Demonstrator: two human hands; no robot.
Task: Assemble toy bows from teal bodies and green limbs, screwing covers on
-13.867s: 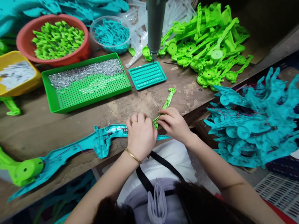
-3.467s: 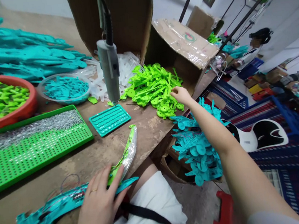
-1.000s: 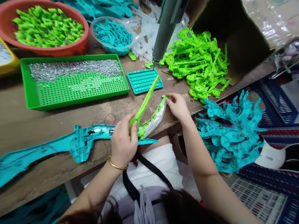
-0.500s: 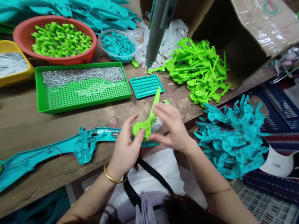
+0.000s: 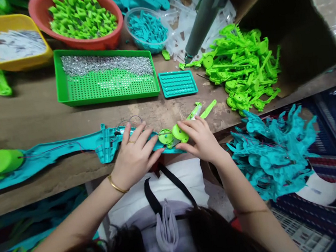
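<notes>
A long teal plastic half-shell (image 5: 63, 149), shaped like part of a toy gun, lies along the table's front edge with thin wires inside. My left hand (image 5: 136, 150) grips its right-hand stretch, fingers spread across the top and thumb by the near edge. Between my hands a lime-green round piece (image 5: 165, 136) sits on the shell. My right hand (image 5: 199, 140) has thumb and fingers closed around a lime-green lever with a round disc (image 5: 179, 133), just right of that piece. The lever's thin arm and a clear plastic strip stick out beyond my fingers.
Behind my hands stand a green basket (image 5: 109, 97) of small metal parts and a teal tray (image 5: 179, 94). A hanging power screwdriver (image 5: 204, 23) points down beside a lime-green heap (image 5: 243, 67). Teal assemblies (image 5: 275, 153) are piled at right. Red, yellow and clear bowls line the back.
Both hands have come down onto the teal shell. The lime-green lever, held up between both hands before, is now low at the shell in my right hand; my left hand has let go of it.
</notes>
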